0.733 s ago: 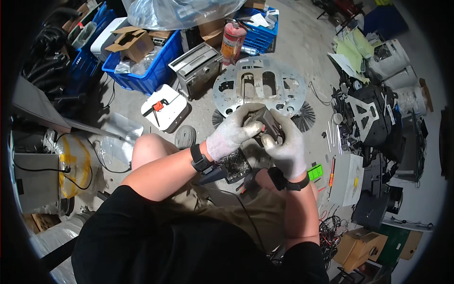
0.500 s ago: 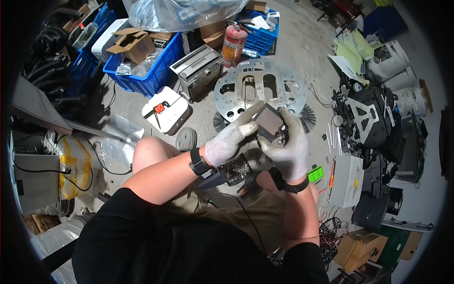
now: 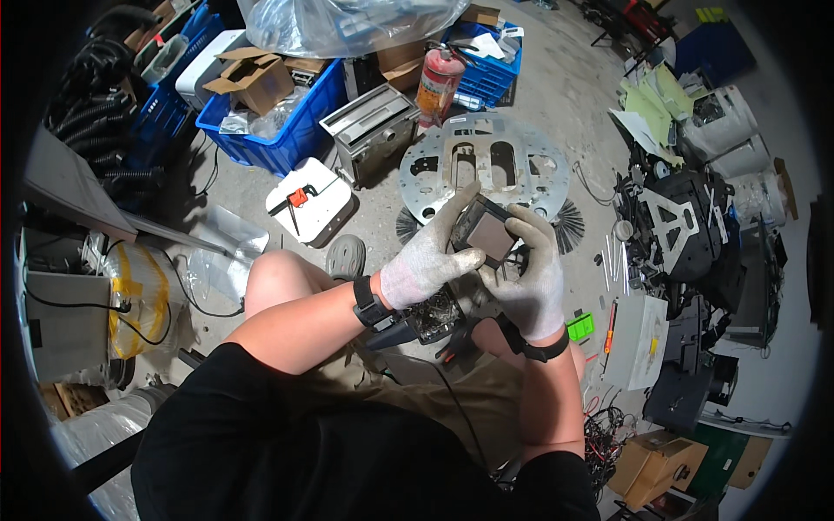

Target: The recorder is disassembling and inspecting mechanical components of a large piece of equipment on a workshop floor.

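Both of my hands wear whitish work gloves, dirty at the fingertips. Between them is a small dark square part with a flat brownish-grey face, tilted up toward me; I cannot tell exactly what it is. My left hand grips its left side, thumb at the lower edge and fingers along the back. My right hand has its fingers curled on the right edge, with small dark pieces by its thumb. Below the hands a black tray of small metal bits is partly hidden by the left glove.
Ahead lies a round metal plate with cut-outs and black brushes. Behind it stand a red fire extinguisher and a blue crate. A white lid with a clamp lies left. A green tray and an orange screwdriver lie right.
The square part has turned and shifted slightly left in my hands. My right hand has moved a little lower, its fingers shifting along the part's edge. The whole view has moved slightly.
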The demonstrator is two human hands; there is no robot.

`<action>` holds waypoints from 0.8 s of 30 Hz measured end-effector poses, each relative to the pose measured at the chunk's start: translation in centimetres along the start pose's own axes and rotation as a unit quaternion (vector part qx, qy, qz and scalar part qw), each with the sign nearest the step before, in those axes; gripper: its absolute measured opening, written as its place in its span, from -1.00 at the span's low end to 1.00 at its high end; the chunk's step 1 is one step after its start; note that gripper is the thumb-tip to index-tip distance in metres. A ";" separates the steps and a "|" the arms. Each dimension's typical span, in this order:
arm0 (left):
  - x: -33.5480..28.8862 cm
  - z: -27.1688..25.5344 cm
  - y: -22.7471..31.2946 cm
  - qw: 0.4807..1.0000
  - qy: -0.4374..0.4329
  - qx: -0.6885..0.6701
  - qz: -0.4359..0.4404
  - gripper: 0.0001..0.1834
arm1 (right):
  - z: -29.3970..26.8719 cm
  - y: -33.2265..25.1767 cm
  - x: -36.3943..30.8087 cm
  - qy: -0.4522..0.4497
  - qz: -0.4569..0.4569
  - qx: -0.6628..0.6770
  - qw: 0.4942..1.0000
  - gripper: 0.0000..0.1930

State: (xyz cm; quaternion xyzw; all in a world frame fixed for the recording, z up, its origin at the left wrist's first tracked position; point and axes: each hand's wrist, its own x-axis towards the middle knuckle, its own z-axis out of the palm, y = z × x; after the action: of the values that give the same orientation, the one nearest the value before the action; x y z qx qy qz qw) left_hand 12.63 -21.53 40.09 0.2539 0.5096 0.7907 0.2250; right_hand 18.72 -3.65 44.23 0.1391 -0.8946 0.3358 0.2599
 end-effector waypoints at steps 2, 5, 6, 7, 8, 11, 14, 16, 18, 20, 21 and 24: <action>0.1 -0.1 0.0 1.000 0.000 0.019 0.003 0.01 | -0.1 0.1 -0.1 -0.004 -0.008 -0.008 1.000 -0.26; 0.3 -0.1 -0.1 1.000 0.005 0.014 -0.013 -0.07 | -0.3 0.4 -0.2 -0.016 -0.026 -0.032 0.999 -0.27; 0.3 0.0 -0.1 1.000 0.007 0.006 -0.016 -0.09 | -0.4 0.5 -0.3 -0.017 -0.031 -0.036 0.999 -0.29; 0.3 0.0 -0.1 0.999 0.016 -0.010 -0.031 -0.11 | -0.5 0.6 -0.3 -0.019 -0.036 -0.040 0.998 -0.30; 0.2 0.1 -0.2 0.999 0.023 -0.026 -0.040 -0.13 | -0.5 0.7 -0.3 -0.020 -0.037 -0.042 0.998 -0.29; 0.1 0.2 -0.3 0.996 0.032 -0.073 -0.044 -0.18 | -0.3 0.6 -0.5 -0.013 -0.038 -0.042 0.998 -0.25; 0.3 0.2 -0.4 0.994 0.028 -0.099 -0.030 -0.21 | -0.2 0.1 -0.5 0.005 -0.024 -0.036 0.999 -0.19; 0.4 0.1 -0.5 0.993 0.022 -0.116 -0.030 -0.21 | -0.2 -0.4 -0.6 0.012 0.009 -0.040 0.999 -0.13; 0.5 0.2 -0.6 0.989 0.015 -0.142 -0.040 -0.21 | -0.3 -0.8 -0.5 0.003 0.050 -0.038 0.998 -0.07; 0.4 0.2 -0.6 0.987 0.007 -0.153 -0.054 -0.23 | -0.4 -0.9 -0.4 -0.001 0.059 -0.040 0.997 -0.04; 0.4 0.1 -0.6 0.985 0.003 -0.159 -0.062 -0.24 | -0.4 -0.9 -0.4 -0.002 0.049 -0.041 0.998 -0.05; 0.4 -0.2 -0.5 0.988 -0.011 -0.129 -0.079 -0.30 | -0.4 -0.5 -0.4 -0.013 0.042 -0.035 0.998 -0.06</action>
State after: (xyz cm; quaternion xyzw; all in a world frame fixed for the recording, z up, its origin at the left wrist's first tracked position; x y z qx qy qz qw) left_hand 12.27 -21.25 39.65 0.1901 0.4193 0.8268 0.3231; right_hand 19.46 -3.71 44.56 0.0967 -0.9142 0.3126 0.2388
